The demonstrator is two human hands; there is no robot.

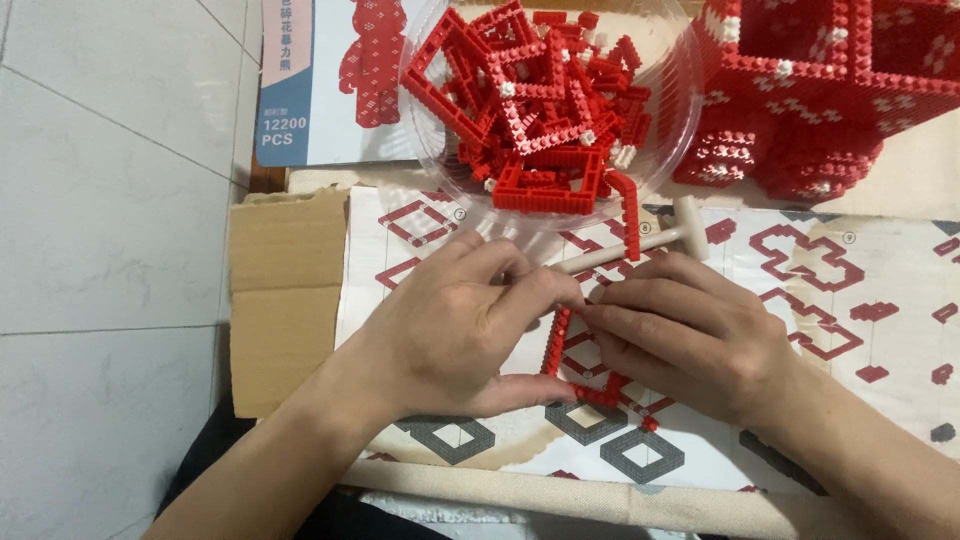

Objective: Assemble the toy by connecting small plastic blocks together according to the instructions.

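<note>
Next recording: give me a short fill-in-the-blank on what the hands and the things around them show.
1. Both the left hand and the right hand press on a frame of small bricks coloured ____.
2. The frame lies on a printed ____ sheet.
3. The clear bowl of finished frames sits ____ the hands in the picture.
4. A pale small ____ lies between bowl and hands.

Missing: red; instruction; above; hammer

Brick frame [580, 350] lay on instruction sheet [800, 290], between left hand [450, 335] and right hand [690, 340]. Small mallet [640, 247] lay on sheet just behind hands. Bowl [430, 150] of brick frames behind mallet; built brick block [810, 90] right of bowl. Cardboard flap [285, 300] left of sheet.
</note>
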